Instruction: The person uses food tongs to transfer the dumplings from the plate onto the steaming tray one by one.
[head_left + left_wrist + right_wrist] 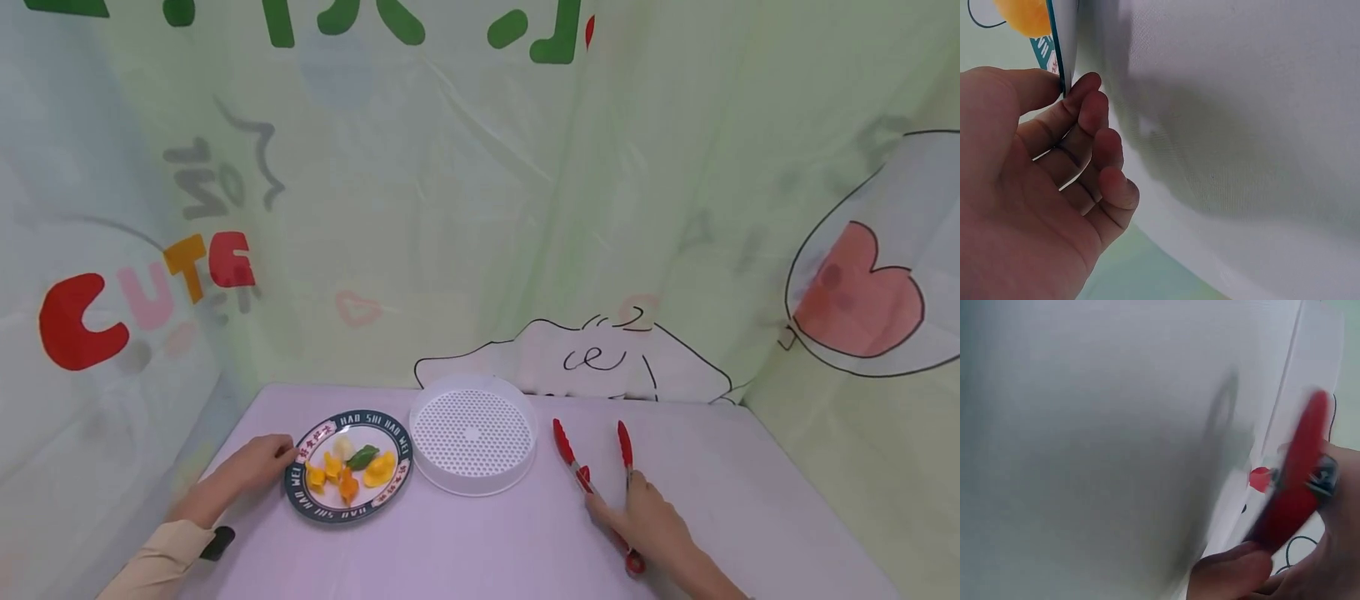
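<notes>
My left hand (258,462) pinches the rim of a round plate (330,512) between thumb and forefinger; the left wrist view shows the plate's edge (1065,56) tilted there. On the plate lie several yellow and orange dumpling-like pieces (379,469), a pale round piece (343,448) and a green leaf-shaped piece (363,457). Over the table's right side, my right hand (652,517) holds a pair of red-tipped metal tongs (583,477), their arms spread apart with nothing between the tips. The tongs look blurred in the right wrist view.
A white round perforated tray (472,433) stands right of the plate, near the table's back edge. The pale table (465,550) is enclosed by printed curtains (450,208) at the back and sides. A dark object (218,543) sits at the left wrist.
</notes>
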Tool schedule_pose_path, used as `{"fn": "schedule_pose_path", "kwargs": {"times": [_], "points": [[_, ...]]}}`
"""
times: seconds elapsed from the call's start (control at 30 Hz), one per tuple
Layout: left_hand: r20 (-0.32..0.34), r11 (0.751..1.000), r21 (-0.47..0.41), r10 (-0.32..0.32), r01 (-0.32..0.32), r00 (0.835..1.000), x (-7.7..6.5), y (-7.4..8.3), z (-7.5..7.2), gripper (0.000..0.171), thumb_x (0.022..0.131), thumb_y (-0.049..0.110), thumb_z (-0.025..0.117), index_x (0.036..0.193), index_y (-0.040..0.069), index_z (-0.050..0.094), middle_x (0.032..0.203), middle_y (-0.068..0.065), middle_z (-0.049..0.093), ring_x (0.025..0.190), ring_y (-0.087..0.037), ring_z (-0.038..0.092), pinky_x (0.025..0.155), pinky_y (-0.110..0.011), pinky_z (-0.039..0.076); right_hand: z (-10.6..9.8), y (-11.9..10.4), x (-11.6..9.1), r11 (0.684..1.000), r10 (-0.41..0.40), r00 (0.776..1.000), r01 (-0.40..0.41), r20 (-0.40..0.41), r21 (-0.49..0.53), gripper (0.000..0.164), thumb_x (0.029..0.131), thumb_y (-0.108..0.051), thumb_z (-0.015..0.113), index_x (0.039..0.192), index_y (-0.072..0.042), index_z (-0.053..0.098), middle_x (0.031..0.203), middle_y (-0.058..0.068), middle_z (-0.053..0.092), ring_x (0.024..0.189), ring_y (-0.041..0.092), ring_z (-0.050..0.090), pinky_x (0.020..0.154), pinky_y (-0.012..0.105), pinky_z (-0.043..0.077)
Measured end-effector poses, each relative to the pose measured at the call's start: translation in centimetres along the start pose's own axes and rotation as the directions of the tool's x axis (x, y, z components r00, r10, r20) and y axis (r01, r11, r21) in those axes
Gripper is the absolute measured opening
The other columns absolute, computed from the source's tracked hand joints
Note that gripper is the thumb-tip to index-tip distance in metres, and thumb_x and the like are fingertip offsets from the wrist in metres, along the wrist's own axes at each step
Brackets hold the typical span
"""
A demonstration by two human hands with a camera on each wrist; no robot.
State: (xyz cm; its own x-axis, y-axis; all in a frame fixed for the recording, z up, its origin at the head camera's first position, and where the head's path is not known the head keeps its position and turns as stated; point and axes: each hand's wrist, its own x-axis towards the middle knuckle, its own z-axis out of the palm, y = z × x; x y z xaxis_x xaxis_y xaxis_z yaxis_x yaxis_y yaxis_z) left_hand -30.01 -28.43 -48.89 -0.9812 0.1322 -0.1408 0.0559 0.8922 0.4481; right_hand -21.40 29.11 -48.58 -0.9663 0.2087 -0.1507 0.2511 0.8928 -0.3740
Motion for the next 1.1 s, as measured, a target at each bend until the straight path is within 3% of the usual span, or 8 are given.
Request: {"fn": "schedule_pose_path", "kwargs": {"times": [0.2,0.37,0.53,0.73,0.8,0.97,1.1], "points": [[0.014,1.000,-0.004,-0.018,0.018,1.000,0.1,-0.1,0.1,0.018,0.101,0.022,0.056,0.093,0.006,0.060,0.078,-0.005,0.053,0.075,-0.018,0.052,0.067,-0.031,0.044,-0.5,0.5,0.0,0.999,-0.019,1.000,0.020,-0.013,0.048,0.099,0.087,-0.063,0.062,0.133,0.020,0.032,0.120,0.037,0.047,0.090,0.037,0.058,0.076,0.051,0.057],[0.020,1.000,-0.016,-0.012,0.012,1.000,0.1,-0.2,0.0,0.018,0.101,0.021,0.056,0.093,0.006,0.059,0.078,-0.005,0.053,0.075,-0.018,0.051,0.067,-0.031,0.044,-1.3,0.9,0.1,0.997,-0.023,0.999,0.025,-0.025,0.069,0.081,0.095,-0.050,0.052,0.133,0.018,0.030,0.116,0.033,0.043,0.089,0.036,0.053,0.072,0.044,0.049],[0.028,1.000,-0.015,0.001,0.000,1.000,0.3,-0.3,0.0,0.018,0.101,0.021,0.056,0.093,0.006,0.059,0.078,-0.005,0.053,0.075,-0.018,0.051,0.067,-0.031,0.043,-2.5,0.2,-0.1,0.988,-0.091,0.993,0.099,-0.074,0.117,0.074,0.097,-0.049,0.054,0.132,0.013,0.037,0.113,0.023,0.053,0.090,0.028,0.053,0.068,0.036,0.046],[0.034,1.000,-0.009,-0.005,0.005,0.999,0.4,-0.2,-0.2,0.018,0.101,0.021,0.056,0.095,0.005,0.061,0.079,-0.006,0.054,0.077,-0.019,0.052,0.067,-0.031,0.043,-3.6,-2.8,-1.3,0.972,-0.194,0.973,0.208,-0.124,0.113,0.078,0.087,-0.068,0.062,0.122,0.001,0.052,0.090,0.009,0.057,0.080,0.020,0.053,0.062,0.032,0.043],[0.034,1.000,-0.009,-0.007,0.008,0.999,0.3,-0.1,-0.3,0.018,0.101,0.021,0.056,0.096,0.004,0.061,0.079,-0.006,0.054,0.077,-0.019,0.052,0.067,-0.030,0.043,-3.7,-4.2,-1.9,0.966,-0.226,0.966,0.239,-0.127,0.097,0.080,0.084,-0.071,0.063,0.123,-0.001,0.054,0.094,0.009,0.060,0.083,0.020,0.056,0.064,0.033,0.048],[0.034,1.000,-0.006,-0.010,0.010,0.999,0.1,0.3,-0.5,0.018,0.101,0.021,0.056,0.096,0.004,0.061,0.079,-0.006,0.054,0.077,-0.019,0.052,0.068,-0.031,0.043,-3.8,-7.8,-3.1,0.944,-0.312,0.944,0.320,-0.104,0.078,0.093,0.079,-0.076,0.064,0.136,-0.004,0.053,0.123,0.012,0.063,0.100,0.023,0.060,0.075,0.038,0.058],[0.034,1.000,-0.001,-0.009,0.009,0.999,0.1,0.5,-0.5,0.018,0.101,0.020,0.055,0.095,0.004,0.060,0.078,-0.006,0.053,0.076,-0.019,0.051,0.067,-0.031,0.043,-3.6,-10.3,-3.9,0.925,-0.371,0.925,0.376,-0.082,0.057,0.095,0.077,-0.075,0.067,0.139,-0.005,0.052,0.125,0.011,0.062,0.098,0.020,0.061,0.076,0.037,0.057]]}}
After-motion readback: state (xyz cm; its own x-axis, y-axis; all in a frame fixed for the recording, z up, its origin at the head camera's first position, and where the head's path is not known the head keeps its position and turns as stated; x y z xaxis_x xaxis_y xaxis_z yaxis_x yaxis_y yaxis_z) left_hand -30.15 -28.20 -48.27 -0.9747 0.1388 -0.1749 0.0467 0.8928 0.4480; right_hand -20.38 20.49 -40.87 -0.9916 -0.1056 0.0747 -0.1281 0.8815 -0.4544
